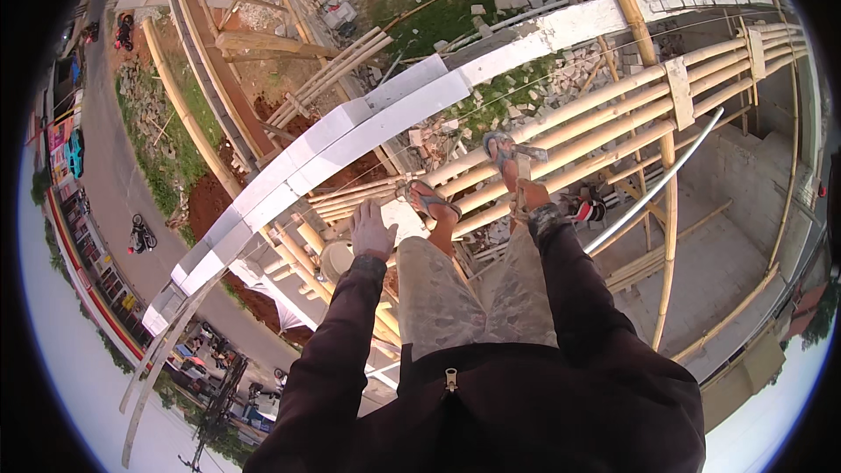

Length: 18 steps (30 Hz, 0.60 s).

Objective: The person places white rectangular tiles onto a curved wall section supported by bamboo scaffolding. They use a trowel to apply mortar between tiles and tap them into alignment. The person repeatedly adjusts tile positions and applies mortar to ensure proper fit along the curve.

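My left hand (372, 230), pale with dust, is open with its fingers stretched out and nothing in it. It hangs above the bamboo near a pale round bucket (335, 260), whose contents I cannot make out. My right hand (531, 196) is closed by my right foot, around what looks like a trowel (533, 154) with a flat grey blade; its grip is mostly hidden by the fingers. My sandalled feet stand on a platform of bamboo poles (574, 138). Beyond them curves a low wall of white blocks (350, 140).
A drop lies beyond the wall, down to grass and rubble (429, 9). Bamboo uprights (626, 4) and a slanting pale pipe (657, 181) flank the platform. Below right are concrete walls (745, 219). Far left runs a road with a motorbike (142, 235).
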Each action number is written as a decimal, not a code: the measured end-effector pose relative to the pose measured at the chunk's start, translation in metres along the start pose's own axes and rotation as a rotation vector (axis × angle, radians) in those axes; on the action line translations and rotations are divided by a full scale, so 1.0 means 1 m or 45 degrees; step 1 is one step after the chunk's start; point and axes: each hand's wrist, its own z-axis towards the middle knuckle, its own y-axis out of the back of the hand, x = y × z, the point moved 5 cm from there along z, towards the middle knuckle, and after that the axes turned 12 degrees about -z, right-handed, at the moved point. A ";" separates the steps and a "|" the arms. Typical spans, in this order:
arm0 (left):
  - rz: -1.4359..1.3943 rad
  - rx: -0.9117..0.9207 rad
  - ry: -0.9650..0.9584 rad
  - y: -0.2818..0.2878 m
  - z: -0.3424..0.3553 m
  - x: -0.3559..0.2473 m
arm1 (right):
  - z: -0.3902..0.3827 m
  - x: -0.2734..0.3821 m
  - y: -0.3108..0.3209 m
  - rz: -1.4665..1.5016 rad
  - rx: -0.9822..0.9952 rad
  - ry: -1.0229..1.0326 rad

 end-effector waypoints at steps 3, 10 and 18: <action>0.214 -0.173 -0.287 0.004 0.131 -0.028 | 0.087 -0.005 -0.058 0.629 -0.109 0.068; 0.613 -0.165 -0.336 -0.022 0.253 -0.016 | 0.203 0.010 -0.133 0.902 -0.001 0.095; 0.467 -0.166 -0.401 -0.032 0.261 0.010 | 0.221 0.025 -0.129 1.444 -0.297 0.081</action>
